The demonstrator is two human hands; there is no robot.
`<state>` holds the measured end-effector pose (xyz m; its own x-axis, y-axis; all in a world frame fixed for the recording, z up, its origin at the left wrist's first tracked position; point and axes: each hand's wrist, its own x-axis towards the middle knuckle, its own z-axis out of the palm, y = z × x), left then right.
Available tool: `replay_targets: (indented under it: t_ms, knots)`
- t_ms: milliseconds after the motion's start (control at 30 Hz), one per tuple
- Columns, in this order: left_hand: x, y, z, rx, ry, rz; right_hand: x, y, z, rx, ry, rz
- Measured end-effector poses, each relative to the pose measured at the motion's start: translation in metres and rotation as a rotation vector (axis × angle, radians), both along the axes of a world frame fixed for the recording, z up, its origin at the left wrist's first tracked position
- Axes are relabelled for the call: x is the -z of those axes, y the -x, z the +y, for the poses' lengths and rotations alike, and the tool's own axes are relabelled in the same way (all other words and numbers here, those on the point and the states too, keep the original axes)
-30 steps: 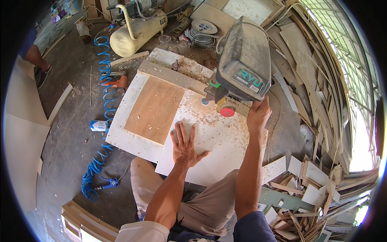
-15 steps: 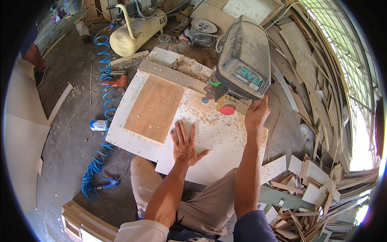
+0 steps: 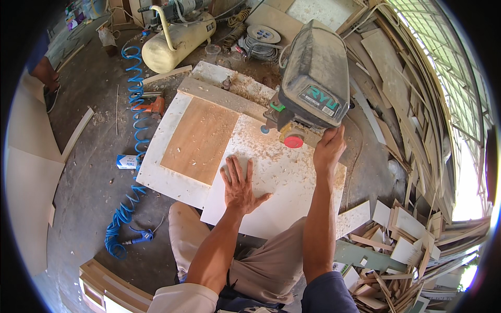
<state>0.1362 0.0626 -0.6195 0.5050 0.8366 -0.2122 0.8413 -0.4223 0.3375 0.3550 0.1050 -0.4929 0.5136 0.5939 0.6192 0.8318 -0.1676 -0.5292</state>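
My left hand (image 3: 239, 191) lies flat with spread fingers on a white board (image 3: 261, 211) strewn with wood shavings. Ahead of it stands a bench drill press (image 3: 314, 78) with a dusty dark grey housing and a red button (image 3: 293, 141). Closed fingers of my right hand (image 3: 330, 147) wrap the drill press's handle at the lower right of the housing; the handle itself is mostly hidden by the hand and the housing. Under the press, a round blue-grey bit (image 3: 265, 129) shows near the board's far edge, against a wooden fence strip (image 3: 216, 98).
A brown wood panel (image 3: 201, 140) lies beside the white board. To the left are a coiled blue air hose (image 3: 136, 96), an orange tool (image 3: 154, 106) and a small box (image 3: 127, 161). A cream compressor (image 3: 172, 49) stands behind. Offcuts (image 3: 402, 235) heap at right; another person's leg (image 3: 44, 73) shows far left.
My right hand has shifted slightly left and toward me at the drill press. My left hand and the white board look unmoved.
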Motion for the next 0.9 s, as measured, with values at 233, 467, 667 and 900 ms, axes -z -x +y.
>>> replay_targets:
  t_ms: [233,467,667,900]
  knots:
    - [0.003,-0.001,0.002,0.005,-0.01,0.027,0.0,0.002,-0.001,-0.023,-0.008,-0.024]
    - [0.0,-0.002,0.007,0.016,0.03,0.04,0.004,-0.005,-0.007,-0.166,-0.032,0.114]
    - [0.0,-0.003,0.007,0.005,0.003,0.03,-0.005,-0.025,-0.003,-0.344,-0.068,0.364]
    - [0.011,-0.002,0.006,-0.007,-0.015,-0.06,-0.01,-0.11,0.068,-0.172,-0.039,0.09]
